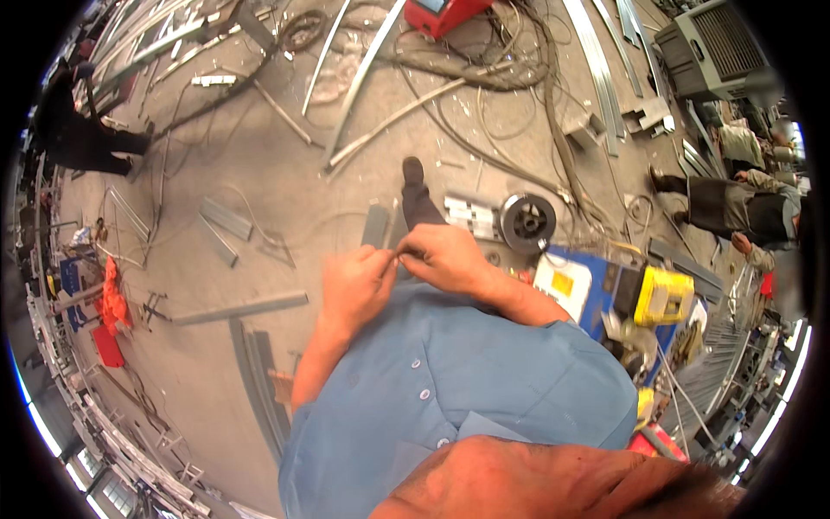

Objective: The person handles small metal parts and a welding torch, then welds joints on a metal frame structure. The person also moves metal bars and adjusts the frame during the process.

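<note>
Both hands meet at the front of my blue shirt, close to its lower hem. My left hand is closed, its thumb and fingers pinched together. Against it, my right hand is curled shut, fingertips touching the left ones. Whatever lies between the fingertips is hidden or too small to name. One dark trouser leg with a dark shoe shows beyond the hands.
A black spool stands right of my leg, near a blue machine and a yellow unit. Metal profiles, cables and a red machine lie about the floor. People stand left and right.
</note>
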### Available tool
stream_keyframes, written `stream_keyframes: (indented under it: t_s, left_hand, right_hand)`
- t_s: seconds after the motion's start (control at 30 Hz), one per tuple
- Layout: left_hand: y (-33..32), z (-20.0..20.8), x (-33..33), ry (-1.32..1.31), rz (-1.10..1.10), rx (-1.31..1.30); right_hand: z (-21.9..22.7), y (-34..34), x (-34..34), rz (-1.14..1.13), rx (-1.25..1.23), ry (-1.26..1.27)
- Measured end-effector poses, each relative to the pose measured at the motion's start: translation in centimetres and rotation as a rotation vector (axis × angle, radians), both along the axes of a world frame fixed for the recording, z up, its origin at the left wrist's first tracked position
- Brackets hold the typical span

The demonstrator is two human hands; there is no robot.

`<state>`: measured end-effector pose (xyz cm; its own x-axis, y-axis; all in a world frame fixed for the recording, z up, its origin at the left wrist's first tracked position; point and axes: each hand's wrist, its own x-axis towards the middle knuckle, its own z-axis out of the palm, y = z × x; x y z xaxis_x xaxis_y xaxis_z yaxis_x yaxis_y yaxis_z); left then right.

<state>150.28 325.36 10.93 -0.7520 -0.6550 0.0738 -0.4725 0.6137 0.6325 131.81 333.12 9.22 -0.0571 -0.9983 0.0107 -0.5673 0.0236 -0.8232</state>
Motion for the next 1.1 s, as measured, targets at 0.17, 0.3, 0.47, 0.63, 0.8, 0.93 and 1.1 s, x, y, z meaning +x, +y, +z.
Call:
stream_keyframes:
  t_s: [0.17,0.3,0.47,0.63,0.8,0.93,1.1]
  left_hand:
    - [-16.2,1.4,-9.9,-0.14,-0.151,-0.098]
    - [-25.1,5.0,-15.6,-0.075,-0.106,-0.102]
    - [-36.5,4.2,-20.7,0.044,-0.079,0.071]
    - [-49.5,3.8,-26.5,-0.162,-0.261,0.105]
    - [-65.1,1.9,-32.4,-0.223,-0.452,0.108]
    - [-80.1,-0.3,-37.2,-0.222,-0.644,0.151]
    - [-96.4,4.1,-43.1,-0.343,-0.806,0.241]
  right_hand:
    - [0.7,-14.7,-9.8,0.045,0.055,0.029]
    - [3.2,-24.4,-16.3,0.07,0.068,-0.129]
    - [5.1,-35.8,-22.5,0.142,0.074,-0.006]
    - [4.6,-47.0,-27.0,0.143,0.074,0.133]
    - [2.8,-60.3,-31.2,0.048,0.115,0.178]
    - [1.9,-73.2,-34.5,0.001,0.149,0.256]
    - [5.8,-87.3,-38.1,-0.106,0.221,0.18]
